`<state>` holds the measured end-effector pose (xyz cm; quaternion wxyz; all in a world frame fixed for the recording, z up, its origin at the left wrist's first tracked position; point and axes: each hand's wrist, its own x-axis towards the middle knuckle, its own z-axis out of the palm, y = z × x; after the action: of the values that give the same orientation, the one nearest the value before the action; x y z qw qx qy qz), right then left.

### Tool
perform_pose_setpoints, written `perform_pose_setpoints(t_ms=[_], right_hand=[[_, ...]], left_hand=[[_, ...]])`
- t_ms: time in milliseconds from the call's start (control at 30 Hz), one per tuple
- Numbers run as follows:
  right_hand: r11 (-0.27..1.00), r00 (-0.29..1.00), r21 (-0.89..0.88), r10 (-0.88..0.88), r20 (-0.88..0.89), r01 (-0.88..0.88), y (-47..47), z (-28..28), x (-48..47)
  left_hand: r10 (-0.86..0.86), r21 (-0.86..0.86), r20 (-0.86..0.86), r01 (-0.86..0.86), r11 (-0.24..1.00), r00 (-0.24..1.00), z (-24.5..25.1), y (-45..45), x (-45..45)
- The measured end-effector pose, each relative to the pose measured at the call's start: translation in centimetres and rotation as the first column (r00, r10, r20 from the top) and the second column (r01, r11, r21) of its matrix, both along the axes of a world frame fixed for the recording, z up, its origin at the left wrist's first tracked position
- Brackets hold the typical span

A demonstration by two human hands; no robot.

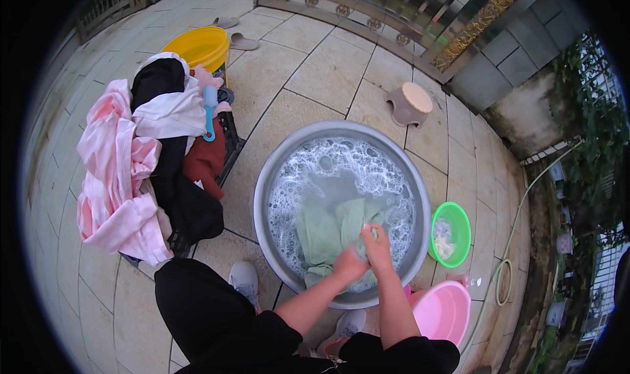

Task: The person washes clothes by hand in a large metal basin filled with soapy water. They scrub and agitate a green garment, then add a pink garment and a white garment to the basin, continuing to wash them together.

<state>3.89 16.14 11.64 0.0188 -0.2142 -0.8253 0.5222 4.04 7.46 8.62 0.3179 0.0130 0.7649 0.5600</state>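
Note:
A large round metal basin (262, 211) full of soapy water stands in front of me, with white foam (339, 152) around much of the surface. Pale green cloth (320, 226) lies partly under the cloudy water. My left hand (352, 264) grips a bunched piece of it low over the basin. Close beside it, my right hand (377, 246) is closed on another fold of the same cloth. The two hands nearly touch, and their fingers are partly hidden.
Left are piled clothes (118, 167) on a black crate (230, 147), a blue-handled brush (209, 113) and a yellow bucket (197, 49). A small stool (411, 105) stands beyond the basin. Right are a green bucket (462, 236), a pink basin (443, 310) and a hose (517, 216).

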Motion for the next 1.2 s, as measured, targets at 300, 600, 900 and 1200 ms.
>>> perform_pose_setpoints(t_ms=[300,600,900,1200], right_hand=[[0.962,0.961,-0.158,-0.187,0.203,0.221,12.7,-11.1,-0.8],[0.659,0.802,0.586,0.044,0.596,-0.471,11.2,-17.6,-0.4],[0.917,0.945,-0.239,-0.287,0.156,0.318,-1.9,-6.3,-1.2],[0.975,0.970,-0.063,-0.205,0.132,0.214,-2.0,-9.4,-1.9]], left_hand=[[0.062,-0.116,-0.173,-0.083,0.990,0.983,-6.5,-3.5,-5.1],[-0.183,-0.521,-0.594,-0.201,0.830,0.783,-7.5,-2.6,-3.5],[0.490,0.131,0.511,-0.627,0.768,0.706,-6.6,0.2,-5.1],[0.532,0.163,0.678,-0.809,0.564,0.507,-2.6,-0.8,-3.0]])
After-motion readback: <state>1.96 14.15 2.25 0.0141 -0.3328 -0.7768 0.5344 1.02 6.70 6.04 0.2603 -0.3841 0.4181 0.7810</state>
